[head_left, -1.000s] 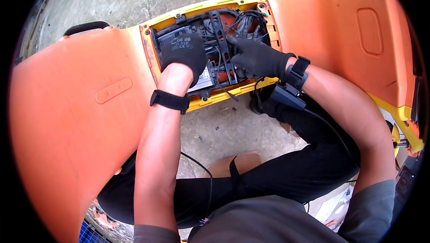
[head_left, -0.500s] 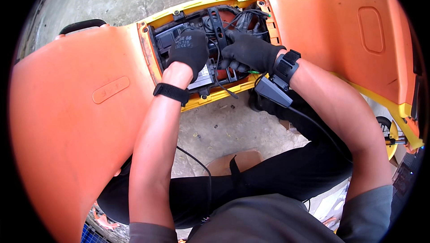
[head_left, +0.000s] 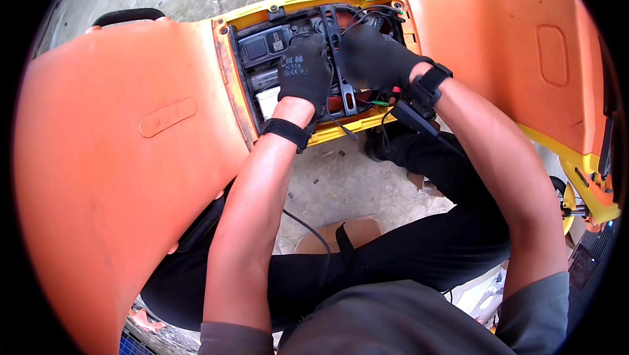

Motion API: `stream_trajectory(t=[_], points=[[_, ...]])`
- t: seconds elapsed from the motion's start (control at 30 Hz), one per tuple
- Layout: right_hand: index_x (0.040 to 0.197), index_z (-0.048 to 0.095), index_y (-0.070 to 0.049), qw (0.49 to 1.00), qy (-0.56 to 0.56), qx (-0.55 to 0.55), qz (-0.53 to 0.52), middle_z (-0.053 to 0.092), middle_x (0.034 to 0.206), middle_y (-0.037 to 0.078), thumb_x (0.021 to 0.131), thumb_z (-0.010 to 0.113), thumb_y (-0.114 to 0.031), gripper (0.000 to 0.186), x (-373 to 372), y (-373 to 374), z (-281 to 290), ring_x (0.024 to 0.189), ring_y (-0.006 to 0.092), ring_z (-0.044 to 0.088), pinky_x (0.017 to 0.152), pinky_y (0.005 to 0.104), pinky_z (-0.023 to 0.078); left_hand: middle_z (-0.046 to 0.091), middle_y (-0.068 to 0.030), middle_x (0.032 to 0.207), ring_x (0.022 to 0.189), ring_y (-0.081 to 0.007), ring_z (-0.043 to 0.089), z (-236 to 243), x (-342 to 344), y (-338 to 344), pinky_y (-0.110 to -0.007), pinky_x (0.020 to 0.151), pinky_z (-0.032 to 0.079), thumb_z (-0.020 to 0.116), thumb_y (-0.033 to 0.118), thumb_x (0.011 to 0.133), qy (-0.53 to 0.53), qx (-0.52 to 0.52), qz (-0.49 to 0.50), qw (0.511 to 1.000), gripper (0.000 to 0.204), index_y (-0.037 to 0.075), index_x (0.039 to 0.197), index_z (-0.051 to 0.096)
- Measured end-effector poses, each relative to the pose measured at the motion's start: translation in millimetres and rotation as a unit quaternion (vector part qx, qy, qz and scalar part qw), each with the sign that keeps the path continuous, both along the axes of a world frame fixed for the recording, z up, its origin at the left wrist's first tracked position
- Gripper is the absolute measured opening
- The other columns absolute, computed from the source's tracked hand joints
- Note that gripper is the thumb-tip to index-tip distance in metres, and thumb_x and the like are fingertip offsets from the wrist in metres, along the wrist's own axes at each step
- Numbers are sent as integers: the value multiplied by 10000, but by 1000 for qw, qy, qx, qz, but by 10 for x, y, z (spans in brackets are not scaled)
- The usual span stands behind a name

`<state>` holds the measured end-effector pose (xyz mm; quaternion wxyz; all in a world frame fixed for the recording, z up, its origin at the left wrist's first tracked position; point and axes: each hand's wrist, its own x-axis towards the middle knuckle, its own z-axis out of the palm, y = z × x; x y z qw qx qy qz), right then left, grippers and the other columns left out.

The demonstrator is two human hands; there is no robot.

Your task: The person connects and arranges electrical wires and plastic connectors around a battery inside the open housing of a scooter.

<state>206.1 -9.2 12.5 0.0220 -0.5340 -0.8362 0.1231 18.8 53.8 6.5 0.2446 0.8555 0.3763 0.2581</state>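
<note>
While pressed side by side inside the open black compartment of the orange shell, left hand flat, holding nothing visible; right hand curled, grip contents impossible to tell.

We could not see the fingertips of the left hand or the right hand; both gloves covered much of the open compartment, hiding the parts beneath them. The wiring at its far edge was too tangled to trace. The orange body panel ran out of view at the left, and the small label was partly covered.
</note>
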Motion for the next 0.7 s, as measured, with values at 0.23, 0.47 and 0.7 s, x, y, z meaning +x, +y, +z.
stream_trajectory(t=[0.23,0.47,0.7], points=[[1097,706,-98,960,-3,-140,-244,707,935,176,881,604,-132,241,-303,166,451,891,321,687,801,407,535,692,-198,920,895,-393,659,-1,-153,12,-461,804,521,622,64,841,3,-16,2,1000,140,39,960,690],[1000,698,-94,965,-49,-13,-258,700,900,153,857,613,-95,166,-371,10,518,902,329,687,797,437,543,694,-159,999,929,-331,676,384,-804,-35,-388,849,528,649,70,855,56,8,27,998,168,41,1010,707],[1022,675,-93,969,-115,-24,-217,709,915,133,801,678,-77,221,-347,32,604,949,311,694,788,435,559,691,-160,1022,1002,-362,650,516,-707,186,-433,867,515,621,40,848,321,-50,-61,944,173,75,1010,670]])
